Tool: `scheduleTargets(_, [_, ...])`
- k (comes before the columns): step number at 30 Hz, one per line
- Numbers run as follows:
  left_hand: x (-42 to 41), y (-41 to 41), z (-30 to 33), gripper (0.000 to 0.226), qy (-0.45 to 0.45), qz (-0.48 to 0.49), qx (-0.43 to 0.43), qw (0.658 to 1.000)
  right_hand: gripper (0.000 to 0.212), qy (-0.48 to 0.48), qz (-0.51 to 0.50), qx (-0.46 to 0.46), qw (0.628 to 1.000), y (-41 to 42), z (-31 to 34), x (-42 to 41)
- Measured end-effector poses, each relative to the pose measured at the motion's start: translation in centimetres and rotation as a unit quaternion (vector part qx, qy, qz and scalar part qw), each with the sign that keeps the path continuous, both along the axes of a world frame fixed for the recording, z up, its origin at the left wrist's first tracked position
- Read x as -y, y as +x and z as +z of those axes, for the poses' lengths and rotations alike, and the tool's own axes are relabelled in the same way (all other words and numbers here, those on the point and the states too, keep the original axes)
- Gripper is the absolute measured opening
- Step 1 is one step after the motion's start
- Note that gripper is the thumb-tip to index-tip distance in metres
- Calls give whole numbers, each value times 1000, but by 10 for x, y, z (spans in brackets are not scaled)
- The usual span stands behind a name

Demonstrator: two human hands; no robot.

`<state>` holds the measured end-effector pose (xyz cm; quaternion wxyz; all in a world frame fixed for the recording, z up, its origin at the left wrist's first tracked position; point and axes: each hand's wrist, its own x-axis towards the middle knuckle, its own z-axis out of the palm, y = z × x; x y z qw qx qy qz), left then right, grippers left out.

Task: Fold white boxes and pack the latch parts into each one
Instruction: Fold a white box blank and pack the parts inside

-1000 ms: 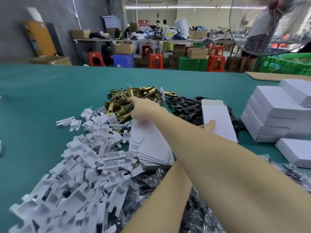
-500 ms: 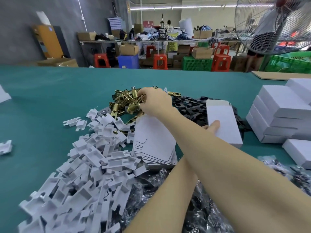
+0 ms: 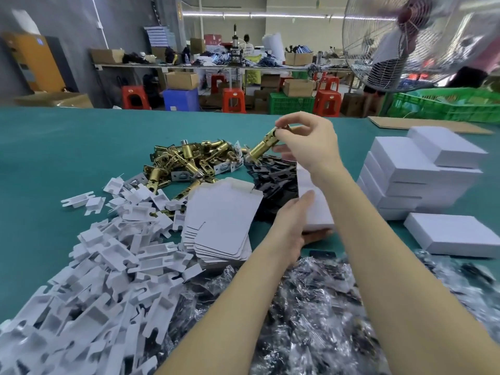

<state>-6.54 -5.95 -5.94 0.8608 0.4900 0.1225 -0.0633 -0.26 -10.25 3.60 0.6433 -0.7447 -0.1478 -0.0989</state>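
Right hand (image 3: 311, 147) pinched a brass latch (image 3: 263, 145) aloft | left hand (image 3: 290, 226) gripped an open white box (image 3: 315, 212) | green table (image 3: 67, 158)

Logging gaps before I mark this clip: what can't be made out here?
- Box, head view: whether open or already filled; both forearms cover it.
- Left hand: fingertips hidden behind the box.
- Latch: far end hidden in the right hand.
- Bagged parts: contents blurred.
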Motion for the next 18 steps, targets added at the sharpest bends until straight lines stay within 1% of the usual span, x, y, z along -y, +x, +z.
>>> scheduleTargets(5, [4,2,-1,16,12,-19,1,1000,18,88,-3,-52,995,-13,6,64])
scheduleTargets(9, [5,3,-1,22,35,-20,3,999,18,148,-4,-92,985,-21,4,100])
scheduleTargets(11, [6,4,-3,24,52,-28,8,998,19,145,-14,-96,985,-22,4,111])
scheduleTargets(15, [3,4,-5,26,57,-43,18,997,21,83,-58,-38,994,-22,11,126])
scheduleTargets(18, [0,4,-5,23,53,-52,26,997,23,91,-55,-37,994,-25,15,134])
